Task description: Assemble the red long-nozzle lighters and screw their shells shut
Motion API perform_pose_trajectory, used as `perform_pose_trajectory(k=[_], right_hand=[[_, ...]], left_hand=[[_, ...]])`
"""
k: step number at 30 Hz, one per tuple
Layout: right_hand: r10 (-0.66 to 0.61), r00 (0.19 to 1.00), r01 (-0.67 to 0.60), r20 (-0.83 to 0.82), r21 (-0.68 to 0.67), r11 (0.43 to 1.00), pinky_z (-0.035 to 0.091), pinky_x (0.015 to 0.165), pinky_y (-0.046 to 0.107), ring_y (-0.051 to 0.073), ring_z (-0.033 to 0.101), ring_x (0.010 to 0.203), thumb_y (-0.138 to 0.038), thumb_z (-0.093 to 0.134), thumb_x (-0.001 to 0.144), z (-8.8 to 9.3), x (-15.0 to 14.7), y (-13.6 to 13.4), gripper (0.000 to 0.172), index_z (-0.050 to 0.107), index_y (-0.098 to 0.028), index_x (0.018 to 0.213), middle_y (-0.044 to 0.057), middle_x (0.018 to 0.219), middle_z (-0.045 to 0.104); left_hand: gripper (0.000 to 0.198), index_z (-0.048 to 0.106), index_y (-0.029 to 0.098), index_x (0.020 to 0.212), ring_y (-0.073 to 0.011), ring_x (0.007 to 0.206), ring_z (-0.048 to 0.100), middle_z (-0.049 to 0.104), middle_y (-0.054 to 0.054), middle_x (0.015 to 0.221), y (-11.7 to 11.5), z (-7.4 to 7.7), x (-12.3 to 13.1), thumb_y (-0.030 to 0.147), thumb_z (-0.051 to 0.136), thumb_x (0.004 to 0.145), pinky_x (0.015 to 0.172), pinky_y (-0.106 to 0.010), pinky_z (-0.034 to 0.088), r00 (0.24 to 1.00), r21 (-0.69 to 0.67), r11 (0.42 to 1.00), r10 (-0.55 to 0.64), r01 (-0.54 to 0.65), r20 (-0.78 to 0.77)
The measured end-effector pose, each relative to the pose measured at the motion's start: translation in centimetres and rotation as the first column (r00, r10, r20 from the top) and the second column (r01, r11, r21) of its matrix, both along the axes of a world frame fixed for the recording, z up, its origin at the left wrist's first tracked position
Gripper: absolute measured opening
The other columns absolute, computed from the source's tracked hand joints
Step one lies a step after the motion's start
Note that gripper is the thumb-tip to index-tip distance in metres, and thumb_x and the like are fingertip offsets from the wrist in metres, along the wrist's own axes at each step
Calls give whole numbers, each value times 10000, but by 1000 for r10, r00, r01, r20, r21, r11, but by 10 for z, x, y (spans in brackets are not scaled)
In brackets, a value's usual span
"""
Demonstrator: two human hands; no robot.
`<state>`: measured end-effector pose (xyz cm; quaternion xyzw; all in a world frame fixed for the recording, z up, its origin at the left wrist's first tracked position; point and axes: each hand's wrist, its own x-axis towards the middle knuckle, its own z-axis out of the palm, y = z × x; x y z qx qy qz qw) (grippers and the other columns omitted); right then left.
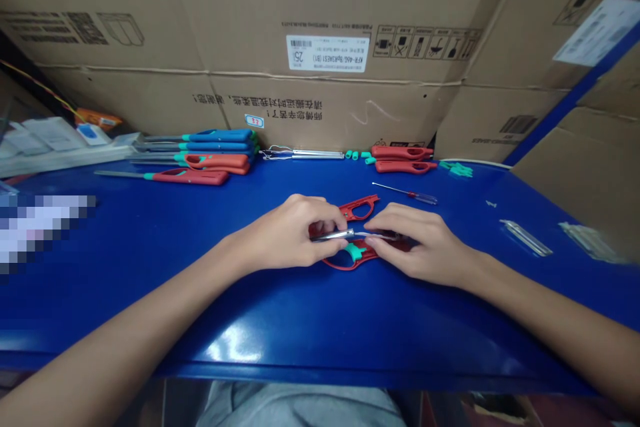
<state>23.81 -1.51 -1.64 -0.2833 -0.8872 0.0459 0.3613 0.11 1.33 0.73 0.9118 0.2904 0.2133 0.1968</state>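
Observation:
My left hand (pixel 293 232) is closed around a shiny metal lighter tube (pixel 334 235), held nearly level just above the table. A thin pale wire (pixel 367 234) runs from the tube's right end to my right hand (pixel 423 240). The fingers of that hand close on the wire; what sits deeper between them is partly hidden. Under and in front of my hands lies one red lighter handle half (pixel 345 267) with a teal trigger (pixel 355 251) in it. Behind them is the other red handle half (pixel 364 207), partly covered by my left fingers.
Long-nosed lighters (pixel 210 147) are stacked at the back left. Metal tubes with wires (pixel 317 155), teal caps (pixel 352 155), red handles (pixel 403 167) and teal triggers (pixel 457 169) line the back. A screwdriver (pixel 423 198) lies behind my right hand. Bagged rods (pixel 526 238) lie right; cardboard (pixel 240 27) walls the back.

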Motion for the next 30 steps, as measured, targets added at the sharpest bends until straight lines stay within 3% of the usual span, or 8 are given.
perform_pose_trajectory(k=[7, 14, 23, 30], right_hand=[[15, 1000, -15, -8, -35, 999, 503, 684, 289, 155, 599, 757, -135, 594, 875, -2, 1, 1, 60, 628, -152, 921, 61, 829, 661], [41, 999, -41, 1, -29, 999, 504, 686, 298, 155, 591, 748, -145, 559, 905, 0, 0, 0, 74, 627, -172, 917, 54, 823, 673], [14, 1000, -13, 14, -32, 999, 534, 716, 298, 164, 632, 800, -189, 567, 909, 1, 0, 0, 118, 657, -168, 982, 68, 888, 698], [-82, 993, 90, 90, -96, 991, 544, 743, 295, 169, 649, 833, -251, 619, 870, 1, 7, 3, 237, 613, -181, 1097, 67, 957, 674]], left_hand=[[192, 722, 156, 936, -130, 704, 577, 707, -29, 806, 0, 2, 0, 261, 572, 880, 639, -251, 410, 996, 13, 997, -69, 70, -55], [220, 727, 135, 946, -163, 780, 566, 679, -64, 819, 1, 2, 0, 244, 541, 901, 714, -294, 426, 993, 46, 993, -108, 111, -47], [238, 708, 147, 926, -164, 782, 558, 631, -57, 819, 1, 6, 0, 239, 489, 923, 712, -287, 419, 987, -14, 995, -97, 96, -130], [189, 702, 148, 876, -147, 712, 565, 638, -57, 832, 8, 5, -10, 249, 543, 851, 649, -268, 426, 991, 17, 1000, -4, 7, -132]])
